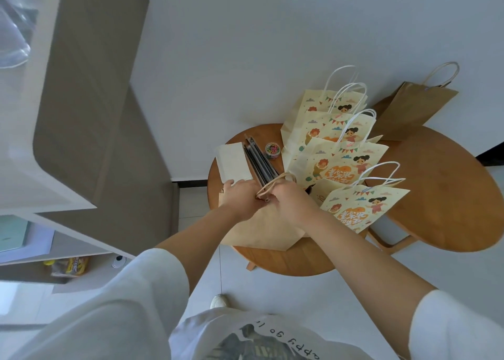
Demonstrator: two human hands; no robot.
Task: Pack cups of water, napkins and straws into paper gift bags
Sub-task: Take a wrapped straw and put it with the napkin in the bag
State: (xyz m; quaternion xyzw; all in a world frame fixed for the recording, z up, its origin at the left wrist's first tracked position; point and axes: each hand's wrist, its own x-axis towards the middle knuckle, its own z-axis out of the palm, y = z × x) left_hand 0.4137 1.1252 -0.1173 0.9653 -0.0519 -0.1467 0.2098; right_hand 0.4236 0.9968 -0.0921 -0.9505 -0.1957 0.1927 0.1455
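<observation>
Two-handed on the plain paper bag (261, 228) right now: pinches its top edge with left hand (240, 196) and right hand (289, 200), fingers curled onto the paper just under the rope handle (274, 183). Lies flat on the round table (286, 261), mouth at the fingertips, long axis running back under the wrists. Cannot tell whether opening or closing that mouth. Straight beyond the fingertips, the dark straws (257, 159), long axis pointing away and slightly left; just left of those, the white napkins (231, 160), right up against the left fingertips. Probably calls for the left hand, clearly nearer both. Off beyond the right knuckles, printed gift bags (341, 166), overlapping.
</observation>
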